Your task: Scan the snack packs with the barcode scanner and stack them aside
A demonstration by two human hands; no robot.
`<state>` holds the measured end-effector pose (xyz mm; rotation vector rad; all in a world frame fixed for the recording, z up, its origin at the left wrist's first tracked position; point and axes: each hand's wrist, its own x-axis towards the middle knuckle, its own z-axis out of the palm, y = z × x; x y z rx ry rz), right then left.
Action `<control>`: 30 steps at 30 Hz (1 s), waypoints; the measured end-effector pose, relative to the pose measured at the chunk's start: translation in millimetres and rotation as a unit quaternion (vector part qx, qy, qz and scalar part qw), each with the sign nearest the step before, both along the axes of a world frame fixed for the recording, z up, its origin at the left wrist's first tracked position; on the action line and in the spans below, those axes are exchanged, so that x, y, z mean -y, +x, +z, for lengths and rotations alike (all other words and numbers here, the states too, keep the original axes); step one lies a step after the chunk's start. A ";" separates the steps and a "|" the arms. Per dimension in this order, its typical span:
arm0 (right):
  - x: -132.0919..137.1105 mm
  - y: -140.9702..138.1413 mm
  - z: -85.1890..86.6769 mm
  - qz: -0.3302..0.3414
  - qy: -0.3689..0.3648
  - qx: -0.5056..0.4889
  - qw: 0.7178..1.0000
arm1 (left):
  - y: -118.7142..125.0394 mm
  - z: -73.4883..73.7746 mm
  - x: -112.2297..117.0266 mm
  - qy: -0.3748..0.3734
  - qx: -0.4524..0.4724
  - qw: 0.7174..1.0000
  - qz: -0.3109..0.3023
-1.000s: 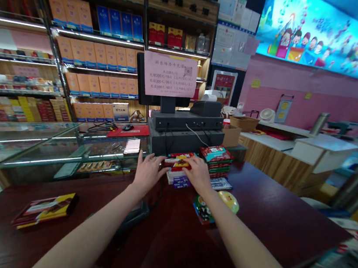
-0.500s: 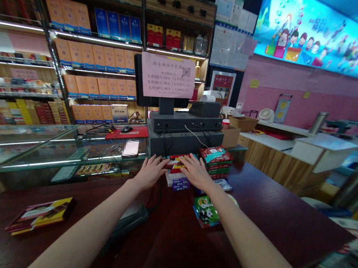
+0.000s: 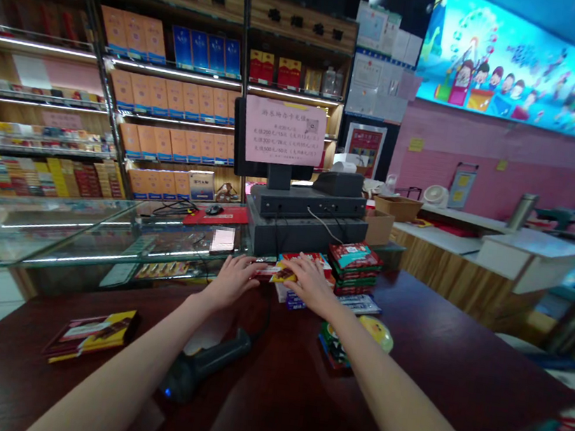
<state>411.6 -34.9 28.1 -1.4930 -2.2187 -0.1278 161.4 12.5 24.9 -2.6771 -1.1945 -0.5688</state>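
on the polished dark red wood tabletop (image 3: 437,362), a black barcode scanner (image 3: 208,359) lies near a stack of glossy packets (image 3: 353,270). the left hand (image 3: 232,282) and the right hand (image 3: 310,283) reach together to a thin red and yellow packet (image 3: 278,273), just in front of the stack. the fingers lie long and flat there; i cannot tell if they grip. light, flat fingers suit this smooth, thin wrapper.

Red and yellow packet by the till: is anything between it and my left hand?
Nothing visible. The left hand reaches the red and yellow packet directly, its fingertips at the packet's left end, while the right hand lies over the other end.
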 end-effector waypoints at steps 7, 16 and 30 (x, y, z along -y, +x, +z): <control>0.6 -48.0 -3.4 0.072 0.044 -0.022 0.996 | -63.5 4.4 13.8 -0.047 0.062 0.996 -0.039; 11.4 -107.2 -23.4 0.105 0.095 -0.039 0.989 | -126.5 -4.7 46.0 -0.009 0.098 0.995 -0.031; 18.7 -134.8 -52.4 0.131 0.131 -0.083 0.979 | -152.7 -28.3 76.2 0.109 0.034 0.993 0.023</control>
